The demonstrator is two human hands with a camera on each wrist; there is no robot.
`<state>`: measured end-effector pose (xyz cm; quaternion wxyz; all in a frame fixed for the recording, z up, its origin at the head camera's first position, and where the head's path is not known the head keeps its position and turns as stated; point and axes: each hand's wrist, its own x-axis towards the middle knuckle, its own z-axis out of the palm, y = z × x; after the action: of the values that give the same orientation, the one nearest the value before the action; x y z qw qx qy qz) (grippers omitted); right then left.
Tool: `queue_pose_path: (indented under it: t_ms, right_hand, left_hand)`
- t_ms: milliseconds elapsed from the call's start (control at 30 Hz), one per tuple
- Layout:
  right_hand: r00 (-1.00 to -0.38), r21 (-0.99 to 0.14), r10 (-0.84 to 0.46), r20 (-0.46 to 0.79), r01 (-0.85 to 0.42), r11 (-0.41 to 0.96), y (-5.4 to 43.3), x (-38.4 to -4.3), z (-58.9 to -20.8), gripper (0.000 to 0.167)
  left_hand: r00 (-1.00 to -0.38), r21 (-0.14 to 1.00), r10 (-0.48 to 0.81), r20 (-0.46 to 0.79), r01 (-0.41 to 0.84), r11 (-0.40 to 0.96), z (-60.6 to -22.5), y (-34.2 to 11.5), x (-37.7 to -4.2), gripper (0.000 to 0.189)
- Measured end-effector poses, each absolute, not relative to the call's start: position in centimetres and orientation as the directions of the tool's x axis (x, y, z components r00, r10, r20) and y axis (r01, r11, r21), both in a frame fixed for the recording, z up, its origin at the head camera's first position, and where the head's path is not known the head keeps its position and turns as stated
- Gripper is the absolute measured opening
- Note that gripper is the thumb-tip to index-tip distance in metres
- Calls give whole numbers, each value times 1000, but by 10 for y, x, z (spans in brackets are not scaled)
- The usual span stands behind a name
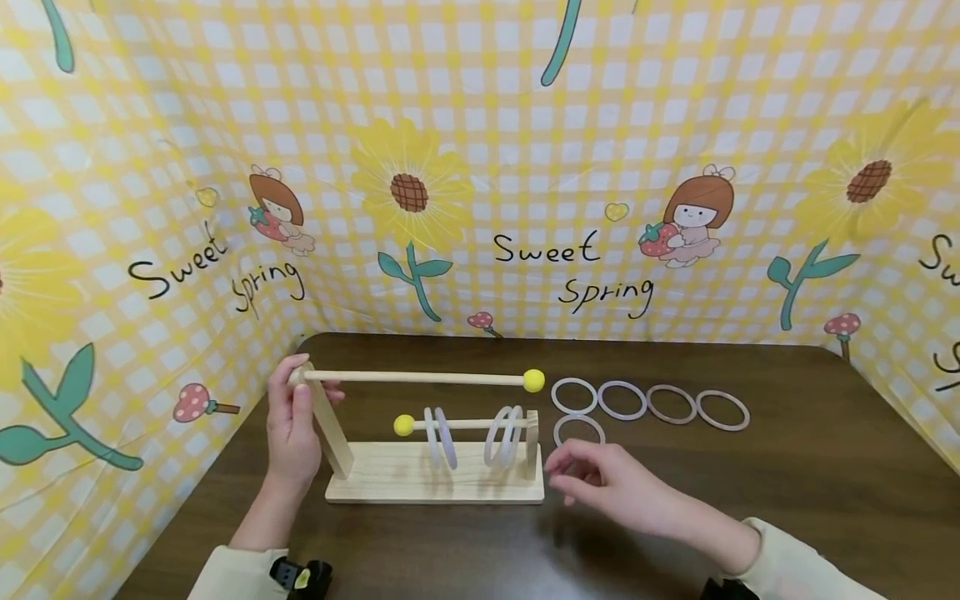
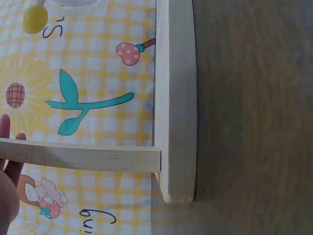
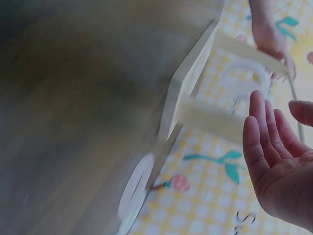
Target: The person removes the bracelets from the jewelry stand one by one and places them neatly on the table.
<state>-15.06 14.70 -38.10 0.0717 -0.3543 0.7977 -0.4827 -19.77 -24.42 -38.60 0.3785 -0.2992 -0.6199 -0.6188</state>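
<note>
A wooden stand (image 1: pixel 390 471) has two uprights, each bearing a level rod tipped with a yellow ball. At its left end my left hand (image 1: pixel 295 433) grips the top of the taller upright (image 2: pixel 98 157), by the root of the upper rod (image 1: pixel 420 378). That upper rod carries no rings. Several pale rings (image 1: pixel 447 442) hang on the lower rod (image 1: pixel 471 426), in two groups. My right hand (image 1: pixel 622 487) hovers to the right of the base, holding nothing; the right wrist view shows its fingers (image 3: pixel 254 139) loosely extended. Just beyond it lies a ring (image 1: pixel 557 431), partly hidden by that hand.
Several more pale rings, such as the one farthest right (image 1: pixel 747 408), lie in a row on the dark wooden table (image 1: pixel 825 500) behind and right of the stand. A yellow checked cloth (image 1: pixel 480 167) with printed flowers walls the table's back and sides.
</note>
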Motion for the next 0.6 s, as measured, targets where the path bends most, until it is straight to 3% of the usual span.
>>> queue_pose_path:
  t_ms: [233,600]
  right_hand:
    - [-689,-856,-683,243,-483,183,120,-140,-383,15]
    - [-697,-908,-693,186,-391,149,78,-142,-391,42]
  left_hand:
    - [-542,549,-100,834,835,51,-386,-245,-197,33]
    - [-536,541,-103,838,840,37,-386,-244,-199,33]
